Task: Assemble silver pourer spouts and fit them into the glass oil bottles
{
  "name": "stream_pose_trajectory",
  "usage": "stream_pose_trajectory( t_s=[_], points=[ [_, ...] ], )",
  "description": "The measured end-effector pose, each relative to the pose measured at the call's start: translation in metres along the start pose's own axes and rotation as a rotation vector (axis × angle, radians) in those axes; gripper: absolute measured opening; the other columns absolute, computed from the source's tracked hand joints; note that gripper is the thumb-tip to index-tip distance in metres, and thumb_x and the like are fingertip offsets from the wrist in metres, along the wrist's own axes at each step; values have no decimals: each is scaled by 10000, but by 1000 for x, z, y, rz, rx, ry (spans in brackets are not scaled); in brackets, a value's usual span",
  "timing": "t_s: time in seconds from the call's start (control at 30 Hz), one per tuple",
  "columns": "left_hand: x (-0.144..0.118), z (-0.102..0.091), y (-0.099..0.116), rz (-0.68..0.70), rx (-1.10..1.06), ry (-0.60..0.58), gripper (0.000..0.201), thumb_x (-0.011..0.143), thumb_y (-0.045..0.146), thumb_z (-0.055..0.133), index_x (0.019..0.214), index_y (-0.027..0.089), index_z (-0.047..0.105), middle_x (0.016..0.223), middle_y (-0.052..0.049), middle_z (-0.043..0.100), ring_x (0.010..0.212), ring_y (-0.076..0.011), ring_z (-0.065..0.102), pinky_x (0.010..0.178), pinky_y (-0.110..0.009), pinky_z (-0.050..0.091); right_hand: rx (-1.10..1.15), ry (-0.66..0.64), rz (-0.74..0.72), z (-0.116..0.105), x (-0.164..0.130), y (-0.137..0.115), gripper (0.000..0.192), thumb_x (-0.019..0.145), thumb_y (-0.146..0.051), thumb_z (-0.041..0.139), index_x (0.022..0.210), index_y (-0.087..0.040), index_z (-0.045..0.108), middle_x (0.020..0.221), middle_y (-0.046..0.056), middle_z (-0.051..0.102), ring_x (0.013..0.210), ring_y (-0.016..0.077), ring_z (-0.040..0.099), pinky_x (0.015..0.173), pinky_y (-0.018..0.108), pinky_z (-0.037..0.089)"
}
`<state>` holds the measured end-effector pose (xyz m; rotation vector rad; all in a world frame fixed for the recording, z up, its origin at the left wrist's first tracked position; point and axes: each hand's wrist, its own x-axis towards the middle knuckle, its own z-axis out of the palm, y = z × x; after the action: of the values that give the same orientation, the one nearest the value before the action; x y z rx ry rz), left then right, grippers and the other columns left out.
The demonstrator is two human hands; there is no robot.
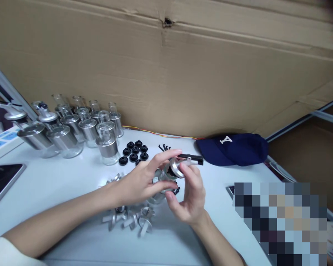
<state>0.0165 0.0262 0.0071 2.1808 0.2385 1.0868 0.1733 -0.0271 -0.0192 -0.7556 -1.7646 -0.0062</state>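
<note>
My left hand [148, 181] wraps around the neck of a glass bottle [157, 197], which leans with its mouth to the upper right. At that mouth sits a silver pour spout [176, 168] with a black lever [192, 159]. My right hand [192, 194] is closed on the spout's flange and nozzle, with its thumb lower down near the bottle. How deep the stopper sits in the neck is hidden by my fingers. Below my left forearm lie several loose silver spouts [131, 220]. Black rubber stoppers [133, 157] and small black levers [164, 147] lie beyond my hands.
Several steel-banded glass bottles [108, 147] stand at the back left, two of them with spouts fitted. A navy cap [235, 149] lies at the back right. A tablet-like device [4, 181] and a power strip [4, 142] are at left. A cardboard wall [155, 74] rises behind.
</note>
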Motion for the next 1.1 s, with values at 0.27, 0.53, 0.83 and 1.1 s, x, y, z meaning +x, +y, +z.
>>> stream_pose_trajectory(
  t_s=[0.27,0.53,0.83,1.1],
  points=[
    [-7,11,-9,108,-13,142,605,883,167,587,1364,308,247,1195,-93,570,1023,-196,659,867,-347,591,0,-67,50,-3,8,-4,572,830,-154,556,1362,-297,402,1093,89,553,985,238,568,781,382,545],
    [-11,8,-16,110,16,129,468,904,242,577,1327,293,384,1191,-76,591,1182,-204,587,1010,-320,509,13,-36,25,-5,8,-2,481,833,-138,548,1295,-256,487,1034,84,597,922,222,583,740,372,561],
    [-16,14,-26,149,0,194,522,853,225,651,1310,290,407,1113,-51,624,1090,-182,645,958,-270,528,48,-10,-21,0,6,3,535,799,-103,566,1316,-223,500,1050,94,593,950,221,585,724,355,571],
    [-17,14,-25,104,21,192,430,859,249,641,1238,278,439,1076,-60,639,1008,-194,675,834,-289,575,40,7,-54,1,7,2,524,812,-87,557,1315,-229,510,1086,98,601,990,216,607,745,347,578]
  ],
)
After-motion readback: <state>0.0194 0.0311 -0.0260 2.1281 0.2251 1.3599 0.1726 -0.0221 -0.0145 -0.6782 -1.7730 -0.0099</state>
